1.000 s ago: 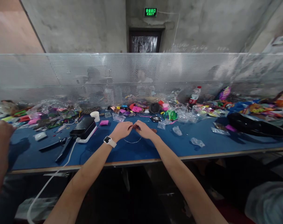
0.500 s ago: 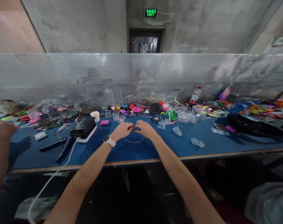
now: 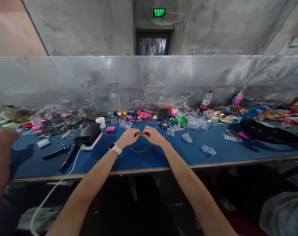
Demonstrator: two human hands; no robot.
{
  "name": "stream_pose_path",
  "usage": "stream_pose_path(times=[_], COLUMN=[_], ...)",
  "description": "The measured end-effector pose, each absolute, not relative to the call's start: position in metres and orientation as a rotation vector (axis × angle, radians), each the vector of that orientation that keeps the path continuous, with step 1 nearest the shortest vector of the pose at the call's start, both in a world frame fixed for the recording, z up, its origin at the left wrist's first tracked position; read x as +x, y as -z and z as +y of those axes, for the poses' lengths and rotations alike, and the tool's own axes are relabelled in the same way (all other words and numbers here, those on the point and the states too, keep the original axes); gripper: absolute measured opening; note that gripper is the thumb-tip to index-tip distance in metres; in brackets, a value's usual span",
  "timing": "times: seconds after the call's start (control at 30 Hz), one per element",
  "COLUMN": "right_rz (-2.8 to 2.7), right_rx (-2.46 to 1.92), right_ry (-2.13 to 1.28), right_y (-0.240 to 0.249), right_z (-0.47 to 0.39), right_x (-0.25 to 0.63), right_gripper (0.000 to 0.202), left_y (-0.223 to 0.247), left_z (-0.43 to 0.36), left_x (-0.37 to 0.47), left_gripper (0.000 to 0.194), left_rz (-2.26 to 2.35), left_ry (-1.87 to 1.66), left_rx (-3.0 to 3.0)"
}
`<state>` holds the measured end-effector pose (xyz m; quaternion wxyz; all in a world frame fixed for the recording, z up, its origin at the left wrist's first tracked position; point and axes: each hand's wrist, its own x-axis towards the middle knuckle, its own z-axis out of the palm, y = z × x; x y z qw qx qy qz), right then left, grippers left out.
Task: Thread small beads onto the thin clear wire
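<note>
- Thin cord (image 3: 140, 151) makes arc near the table's front edge, long axis left-to-right, opening away; ends are hidden.
- Left hand (image 3: 129, 137) and right hand (image 3: 153, 135) pinch narrowly; pinched piece is too small to tell.

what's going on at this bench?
Someone's left hand and right hand meet fingertip to fingertip just above the blue table, pinching something too small to make out. A thin pale strand loops below them. Clear plastic bags, a white cup and a pink packet lie around. Another person's hand is at the far left.
</note>
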<state>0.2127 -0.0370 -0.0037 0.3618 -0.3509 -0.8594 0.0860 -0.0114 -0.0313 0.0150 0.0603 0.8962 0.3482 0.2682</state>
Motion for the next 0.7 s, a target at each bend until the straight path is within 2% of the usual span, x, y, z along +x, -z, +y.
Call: stream_pose_path(times=[0.17,0.7], right_rz=[-2.054,-2.113], right_rx=[-0.970,-0.915], right_ry=[-0.412,-0.469], right_y=[0.0062,0.0059], right_z=[-0.0318,-0.0314], right_x=[0.2093,0.2081], right_gripper=[0.014,0.026], left_y=[-0.0137,-0.0127], left_z=[-0.0311,-0.0293], left_x=[-0.0105,-0.0103], left_gripper=[0.019,0.018], left_rz=[1.083,0.992], left_ry=[-0.900,-0.980], left_rx=[2.677,2.490])
